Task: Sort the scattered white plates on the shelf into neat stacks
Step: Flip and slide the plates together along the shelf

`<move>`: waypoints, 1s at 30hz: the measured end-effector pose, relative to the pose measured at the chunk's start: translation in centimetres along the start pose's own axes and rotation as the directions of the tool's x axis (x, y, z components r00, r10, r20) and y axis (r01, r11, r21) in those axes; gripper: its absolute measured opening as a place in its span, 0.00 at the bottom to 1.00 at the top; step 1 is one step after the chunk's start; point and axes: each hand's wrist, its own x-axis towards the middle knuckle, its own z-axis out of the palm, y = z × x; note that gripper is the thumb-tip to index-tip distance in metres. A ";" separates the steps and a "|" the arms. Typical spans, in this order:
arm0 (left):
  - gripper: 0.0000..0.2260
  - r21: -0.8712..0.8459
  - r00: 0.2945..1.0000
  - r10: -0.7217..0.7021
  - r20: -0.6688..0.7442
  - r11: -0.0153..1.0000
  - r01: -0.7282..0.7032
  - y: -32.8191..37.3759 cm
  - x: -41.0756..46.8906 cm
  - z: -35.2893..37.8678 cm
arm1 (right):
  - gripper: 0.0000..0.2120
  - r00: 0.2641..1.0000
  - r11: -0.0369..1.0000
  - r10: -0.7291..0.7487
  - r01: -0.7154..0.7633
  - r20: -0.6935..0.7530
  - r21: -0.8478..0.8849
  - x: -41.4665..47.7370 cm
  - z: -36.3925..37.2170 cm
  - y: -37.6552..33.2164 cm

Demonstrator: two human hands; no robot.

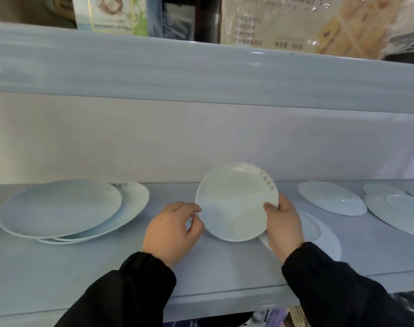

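Your right hand (283,226) grips a small white plate (236,201) at its 4 o'clock rim, thumb curled over the face, and holds it tilted up off the shelf (106,274) at the centre of your view. Faint grey lettering runs along the rim near 2 o'clock. Your left hand (173,232) sits at the plate's 8 o'clock edge, fingers loosely curled with the fingertips just touching the rim; it is not closed on anything.

Under your right hand, at 4 o'clock from the held plate, a large rimmed plate (324,234) lies flat on the shelf. At 3 o'clock an oval plate (331,197) lies near the back wall (154,142), and beyond it, at the right edge of view, another large plate (394,213) carries a smaller one. At 9 o'clock, well apart, a loose stack of large plates (59,208) sits askew, its lower plates sticking out toward 3 o'clock.

The shelf is pale blue and glossy, with bare room between the stack and your hands and along the front lip. The upper shelf (201,72) overhangs at 12 o'clock, bearing boxes (111,15) and a wrapped packet (307,24).
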 end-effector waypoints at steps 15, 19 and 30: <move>0.14 -0.021 0.993 -0.024 0.113 0.999 0.027 0.0 -0.1 0.0 | 0.26 0.922 0.623 -0.112 0.355 0.370 -0.696 -0.7 2.2 2.1; 0.16 -0.038 0.996 0.011 0.089 0.999 -0.008 0.2 -0.1 -0.1 | 0.22 0.901 0.562 -0.115 0.406 0.418 -0.720 -0.7 1.7 2.3; 0.13 -0.042 0.988 -0.060 0.140 0.997 0.067 -0.4 0.1 0.1 | 0.17 0.897 0.625 -0.232 0.433 0.376 -0.649 -1.9 1.2 0.9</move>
